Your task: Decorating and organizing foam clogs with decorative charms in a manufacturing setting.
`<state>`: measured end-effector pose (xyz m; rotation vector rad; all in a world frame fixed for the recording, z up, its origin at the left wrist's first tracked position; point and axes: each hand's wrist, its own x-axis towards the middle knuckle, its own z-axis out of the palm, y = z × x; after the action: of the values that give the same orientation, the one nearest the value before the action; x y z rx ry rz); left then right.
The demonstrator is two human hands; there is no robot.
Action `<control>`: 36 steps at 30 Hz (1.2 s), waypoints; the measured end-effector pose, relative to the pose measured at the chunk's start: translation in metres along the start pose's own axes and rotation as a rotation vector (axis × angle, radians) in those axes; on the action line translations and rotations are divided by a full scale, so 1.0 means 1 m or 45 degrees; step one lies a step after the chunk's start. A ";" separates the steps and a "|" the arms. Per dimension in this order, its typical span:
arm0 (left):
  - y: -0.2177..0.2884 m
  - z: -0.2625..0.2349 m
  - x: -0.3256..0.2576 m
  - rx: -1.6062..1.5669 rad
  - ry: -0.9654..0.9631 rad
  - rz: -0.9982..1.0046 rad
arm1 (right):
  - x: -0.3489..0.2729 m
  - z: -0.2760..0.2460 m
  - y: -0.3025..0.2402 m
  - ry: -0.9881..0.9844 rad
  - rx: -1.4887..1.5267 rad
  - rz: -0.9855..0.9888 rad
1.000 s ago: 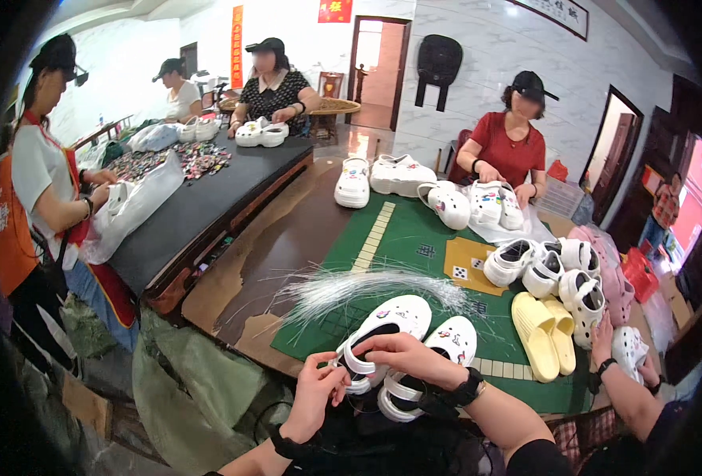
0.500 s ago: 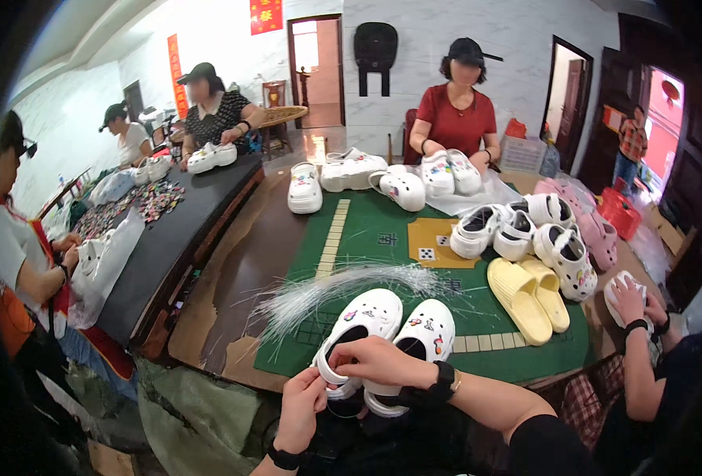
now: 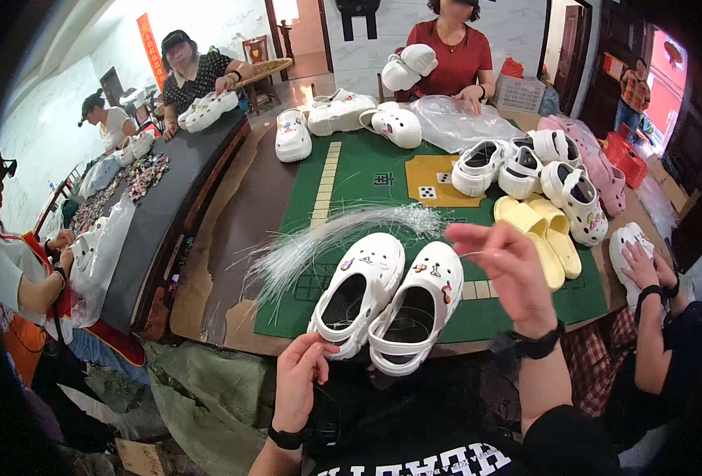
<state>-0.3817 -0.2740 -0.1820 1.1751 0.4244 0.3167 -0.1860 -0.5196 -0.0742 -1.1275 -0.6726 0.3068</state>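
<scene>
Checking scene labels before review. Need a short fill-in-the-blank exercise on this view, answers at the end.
1. The hand at a white clog's heel is the person's ____ one.
2. The bundle of pale strands lies mostly on a ____ mat.
3. The pair of slides just right of the raised right hand is ____ in colour.
4. The co-worker straight across the table wears a ____ top.

Missing words: left; green; yellow; red.

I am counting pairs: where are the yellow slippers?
The slippers lie right of centre in the head view, on the green mat, beside a white clog.
</scene>
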 end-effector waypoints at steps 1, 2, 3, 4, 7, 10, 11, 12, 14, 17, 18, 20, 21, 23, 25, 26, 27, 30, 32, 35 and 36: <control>-0.002 -0.002 -0.001 0.003 0.009 -0.004 | -0.006 -0.008 0.000 0.048 0.103 -0.052; -0.002 0.000 -0.002 0.023 0.045 0.019 | -0.012 -0.014 -0.005 0.144 0.178 -0.138; -0.001 0.001 -0.004 0.043 0.084 0.046 | -0.019 -0.022 -0.009 0.236 0.253 -0.225; 0.000 0.009 -0.003 0.026 0.035 0.049 | -0.035 -0.039 -0.023 0.342 0.288 -0.306; 0.003 0.011 -0.014 0.180 0.233 0.255 | -0.051 -0.053 -0.021 0.146 0.284 -0.495; 0.017 0.039 -0.027 0.376 -0.212 0.490 | -0.078 -0.004 -0.051 0.062 -0.125 -0.287; 0.014 0.031 -0.037 0.368 -0.303 0.417 | -0.065 0.010 -0.012 -0.093 0.018 -0.240; 0.023 0.040 -0.036 0.409 -0.577 0.326 | -0.063 0.022 -0.017 -0.285 0.001 -0.189; 0.017 0.056 -0.037 0.584 -0.876 0.378 | -0.063 0.041 -0.007 -0.361 0.176 -0.073; 0.000 0.050 -0.037 0.579 -1.170 0.500 | -0.058 0.045 0.014 -0.324 0.306 0.054; -0.001 0.046 -0.038 0.490 -1.175 0.353 | -0.057 0.045 0.016 -0.273 0.383 0.140; -0.002 0.026 -0.043 0.324 -1.003 0.150 | -0.050 0.058 0.027 -0.136 0.424 0.208; -0.001 0.016 -0.047 0.163 -0.819 -0.049 | -0.046 0.062 0.033 -0.003 0.470 0.278; 0.014 0.006 -0.067 -0.247 -0.430 0.229 | -0.052 0.065 0.040 -0.260 -0.679 0.058; 0.024 -0.011 -0.068 -0.626 0.255 0.204 | -0.056 0.074 0.042 -0.463 -1.701 -0.330; 0.030 -0.022 -0.066 0.144 0.535 0.528 | -0.061 0.079 0.048 -0.454 -1.740 -0.313; 0.035 -0.028 -0.065 0.923 0.775 0.867 | -0.065 0.082 0.060 -0.440 -1.778 -0.293; 0.062 -0.024 -0.074 1.126 1.059 0.933 | -0.060 0.098 0.125 -0.428 -1.860 -0.317; 0.067 -0.016 -0.076 1.121 1.081 0.858 | -0.054 0.101 0.124 -0.391 -1.819 -0.211; 0.051 -0.035 -0.075 0.381 0.958 0.627 | -0.047 0.082 0.112 -0.342 -1.505 -0.352; 0.041 -0.059 -0.069 0.699 0.817 0.840 | -0.044 0.079 0.092 -0.286 -1.448 -0.303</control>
<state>-0.4710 -0.2421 -0.1522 1.7337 0.6989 1.2279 -0.2603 -0.4477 -0.1512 -2.0762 -1.2313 -0.2107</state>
